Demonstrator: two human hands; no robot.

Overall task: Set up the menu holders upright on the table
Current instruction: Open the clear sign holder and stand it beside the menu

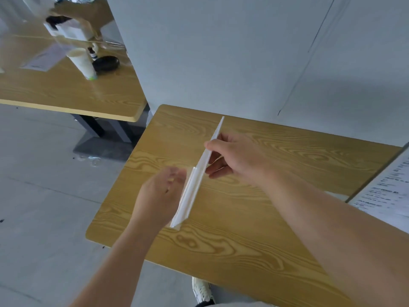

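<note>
A clear acrylic menu holder (194,180) stands on edge on the wooden table (254,229), seen nearly edge-on as a thin white strip running from near left to far right. My right hand (234,158) pinches its upper edge between thumb and fingers. On the holder's left side, my left hand (161,193) rests against its lower part near the base, fingers curled. A second menu holder (389,189) with a printed sheet inside shows at the right edge of the view.
A second wooden table (73,91) stands at the far left with a white tube (83,63), a black round dish (106,64), a small bottle and a paper sheet. A grey wall runs behind the near table. Grey floor lies to the left; a shoe (202,291) shows below.
</note>
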